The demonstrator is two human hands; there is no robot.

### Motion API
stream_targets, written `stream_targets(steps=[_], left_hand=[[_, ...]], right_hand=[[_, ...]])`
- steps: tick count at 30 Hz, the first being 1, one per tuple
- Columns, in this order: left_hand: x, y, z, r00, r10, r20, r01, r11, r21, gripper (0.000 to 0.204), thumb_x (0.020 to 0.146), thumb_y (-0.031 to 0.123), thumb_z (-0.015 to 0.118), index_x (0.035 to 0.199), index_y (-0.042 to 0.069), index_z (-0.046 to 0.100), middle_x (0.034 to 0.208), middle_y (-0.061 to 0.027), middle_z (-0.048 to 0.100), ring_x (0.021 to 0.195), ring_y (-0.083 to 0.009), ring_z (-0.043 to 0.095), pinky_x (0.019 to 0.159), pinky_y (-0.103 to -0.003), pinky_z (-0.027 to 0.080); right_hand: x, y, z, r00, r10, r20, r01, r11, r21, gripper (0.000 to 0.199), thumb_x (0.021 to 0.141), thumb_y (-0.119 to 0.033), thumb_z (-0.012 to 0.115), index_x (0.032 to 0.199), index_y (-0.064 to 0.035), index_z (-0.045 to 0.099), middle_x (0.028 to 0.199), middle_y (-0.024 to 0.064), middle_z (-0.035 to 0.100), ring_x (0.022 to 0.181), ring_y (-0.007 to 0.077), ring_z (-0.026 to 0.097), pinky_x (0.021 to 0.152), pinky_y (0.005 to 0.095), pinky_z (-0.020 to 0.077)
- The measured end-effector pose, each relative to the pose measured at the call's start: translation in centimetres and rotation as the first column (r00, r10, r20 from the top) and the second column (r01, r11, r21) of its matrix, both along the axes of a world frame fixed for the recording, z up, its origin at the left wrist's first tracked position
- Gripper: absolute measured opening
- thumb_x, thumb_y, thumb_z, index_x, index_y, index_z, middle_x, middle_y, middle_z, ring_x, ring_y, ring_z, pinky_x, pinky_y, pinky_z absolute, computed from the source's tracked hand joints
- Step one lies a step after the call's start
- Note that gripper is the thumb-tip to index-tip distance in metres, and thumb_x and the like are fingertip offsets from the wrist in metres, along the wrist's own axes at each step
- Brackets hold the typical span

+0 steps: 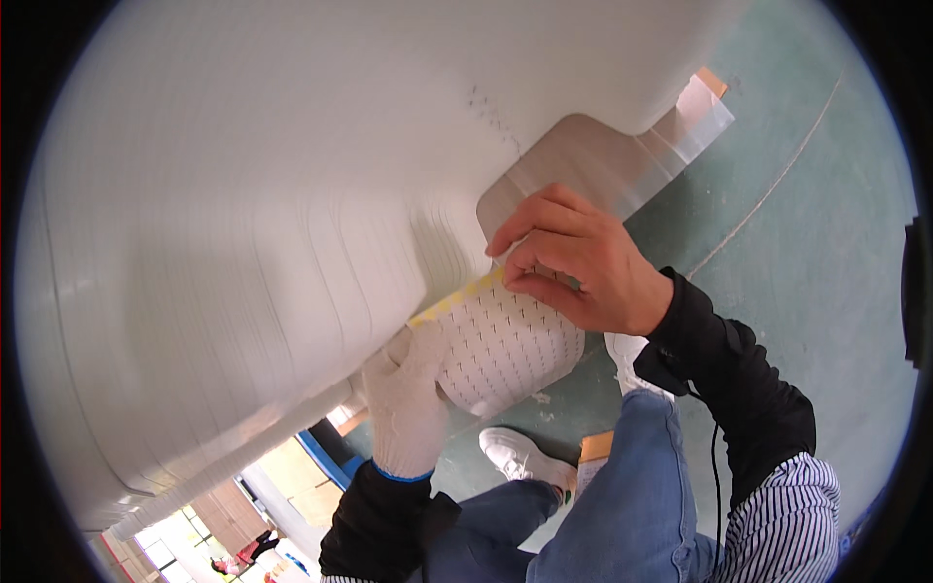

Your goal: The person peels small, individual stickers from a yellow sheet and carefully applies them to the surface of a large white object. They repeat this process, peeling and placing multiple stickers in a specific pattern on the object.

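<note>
A large white curved body (224, 214) with fine lines along it fills the upper left. Against its lower edge hangs a curled white sheet (510, 340), covered in rows of small dark marks and bordered by a narrow yellow strip (457, 299). My left hand (408, 403), in a white knit glove, grips the sheet's left end. Bare, my right hand (583, 257) pinches at the right end of the yellow strip, thumb and index finger together. Just beyond it lies a grey-brown panel (564, 160) with rounded corners, set against the white body.
Clear film (708, 131) and a bit of brown cardboard (711, 82) stick out at the panel's far end. Below are a green floor (787, 233), my white shoe (525, 457) and a small carton (595, 449). A blue-edged object (326, 457) stands at lower left. A black cable (717, 486) runs along my right arm.
</note>
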State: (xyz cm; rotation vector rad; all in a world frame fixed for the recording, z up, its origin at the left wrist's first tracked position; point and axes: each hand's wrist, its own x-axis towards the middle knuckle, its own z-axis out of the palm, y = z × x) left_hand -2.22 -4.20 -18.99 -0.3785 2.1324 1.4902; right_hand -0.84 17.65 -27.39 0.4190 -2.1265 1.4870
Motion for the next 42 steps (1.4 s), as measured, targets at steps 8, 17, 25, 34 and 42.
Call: stream_targets(steps=[8,17,25,34,42], left_hand=[[0.1,0.3,0.0,0.998,0.033,0.049,-0.04,0.989,0.145,0.034,0.097,0.019,0.058,0.112,-0.012,0.057,0.104,-0.0134,0.063,0.095,-0.0148,0.062,0.085,-0.029,0.05],[0.1,-0.1,-0.4,0.999,0.019,0.037,-0.024,0.991,0.131,0.036,0.097,0.02,0.058,0.111,-0.013,0.057,0.103,-0.014,0.063,0.093,-0.0153,0.063,0.083,-0.028,0.051],[0.0,0.4,-0.1,0.999,0.03,0.037,-0.035,0.99,0.137,0.032,0.097,0.018,0.057,0.108,-0.012,0.058,0.101,-0.0133,0.063,0.091,-0.0153,0.064,0.08,-0.029,0.052],[0.0,0.6,-0.1,0.997,0.071,0.041,-0.077,0.985,0.155,0.025,0.096,0.014,0.058,0.103,-0.01,0.062,0.093,-0.0074,0.062,0.082,-0.0094,0.06,0.071,-0.025,0.051],[-0.1,0.6,-0.2,0.998,0.041,0.039,-0.047,0.987,0.156,0.023,0.097,0.014,0.057,0.101,-0.009,0.063,0.093,-0.0068,0.062,0.081,-0.0088,0.059,0.07,-0.024,0.051]], right_hand=[[-4.4,2.9,0.7,0.966,-0.156,0.207,0.216,0.927,-0.307,0.012,0.09,-0.009,0.066,0.1,-0.0021,0.065,0.097,0.0024,0.066,0.084,0.0079,0.06,0.07,0.0232,0.0466],[-7.2,2.0,0.8,0.948,-0.318,0.0,0.311,0.927,-0.212,0.006,0.084,-0.004,0.07,0.089,-0.0042,0.069,0.084,0.0035,0.067,0.071,0.0127,0.065,0.056,0.0244,0.0469],[-7.5,1.2,1.4,0.924,-0.38,0.043,0.38,0.896,-0.231,0.008,0.085,-0.003,0.069,0.093,-0.0055,0.068,0.085,-0.0006,0.067,0.073,0.0094,0.061,0.062,0.0234,0.0484],[-7.7,0.7,1.6,0.911,-0.411,0.034,0.403,0.87,-0.285,0.007,0.079,0.001,0.068,0.084,-0.001,0.064,0.08,0.0076,0.064,0.07,0.0185,0.066,0.059,0.0283,0.053],[-7.5,0.3,2.1,0.884,-0.452,0.123,0.466,0.824,-0.323,0.013,0.077,-0.004,0.075,0.083,-0.0005,0.065,0.077,0.0083,0.07,0.068,0.0195,0.068,0.061,0.0301,0.0538]])
